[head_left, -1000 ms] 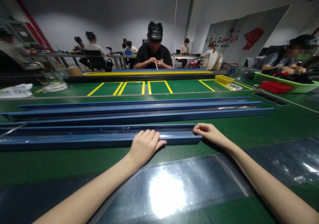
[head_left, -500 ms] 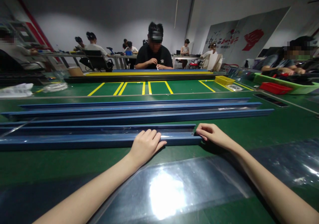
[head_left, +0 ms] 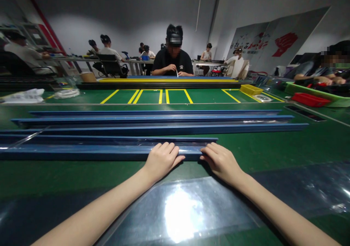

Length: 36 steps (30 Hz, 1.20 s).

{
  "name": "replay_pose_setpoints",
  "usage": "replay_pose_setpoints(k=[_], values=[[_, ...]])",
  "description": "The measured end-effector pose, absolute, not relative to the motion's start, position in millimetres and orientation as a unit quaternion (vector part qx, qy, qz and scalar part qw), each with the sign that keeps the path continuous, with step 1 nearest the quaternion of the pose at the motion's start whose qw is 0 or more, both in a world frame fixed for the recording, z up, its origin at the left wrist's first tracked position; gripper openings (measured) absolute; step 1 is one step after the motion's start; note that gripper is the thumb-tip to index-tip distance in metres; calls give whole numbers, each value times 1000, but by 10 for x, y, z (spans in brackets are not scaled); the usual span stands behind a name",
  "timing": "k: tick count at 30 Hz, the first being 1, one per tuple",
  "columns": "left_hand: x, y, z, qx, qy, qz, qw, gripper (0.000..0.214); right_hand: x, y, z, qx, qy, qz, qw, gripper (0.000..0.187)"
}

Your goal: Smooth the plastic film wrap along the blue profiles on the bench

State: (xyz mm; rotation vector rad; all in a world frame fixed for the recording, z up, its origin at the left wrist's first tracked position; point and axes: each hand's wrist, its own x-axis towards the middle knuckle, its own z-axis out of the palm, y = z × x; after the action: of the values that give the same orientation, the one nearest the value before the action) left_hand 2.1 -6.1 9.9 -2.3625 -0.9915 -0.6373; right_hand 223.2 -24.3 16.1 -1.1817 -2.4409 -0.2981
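Observation:
A long blue channel (head_left: 82,152) lies across the green table (head_left: 273,147) in front of me, with a strip of clear film (head_left: 109,142) in its groove. My left hand (head_left: 162,160) rests on its near wall, fingers together and hooked over the edge. My right hand (head_left: 220,162) covers the channel's right end, fingers draped over the same wall. The two hands sit close together.
Several more blue channels (head_left: 164,123) lie parallel just beyond. A large clear plastic sheet (head_left: 186,209) lies under my forearms. A person (head_left: 172,60) works opposite. A yellow tray (head_left: 251,89) and a red tray (head_left: 310,100) stand at the right.
My right hand has moved left from beside the channel's end onto the end itself, nearer my left hand. The left hand has stayed on the channel.

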Motion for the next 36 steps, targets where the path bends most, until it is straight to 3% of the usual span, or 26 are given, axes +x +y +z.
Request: replay_pose_setpoints(k=[18, 28, 36], values=[[-28, -79, 110, -849, -386, -253, 259, 27, 2519, -148, 398, -493, -865, -73, 58, 11], [-32, -42, 108, -828, -425, -245, 271, 29, 3003, -66, 411, -554, -827, -96, 32, 8], [-28, -33, 101, -832, -427, -232, 266, 23, 2916, -88, 370, -503, -847, -164, 57, 12]])
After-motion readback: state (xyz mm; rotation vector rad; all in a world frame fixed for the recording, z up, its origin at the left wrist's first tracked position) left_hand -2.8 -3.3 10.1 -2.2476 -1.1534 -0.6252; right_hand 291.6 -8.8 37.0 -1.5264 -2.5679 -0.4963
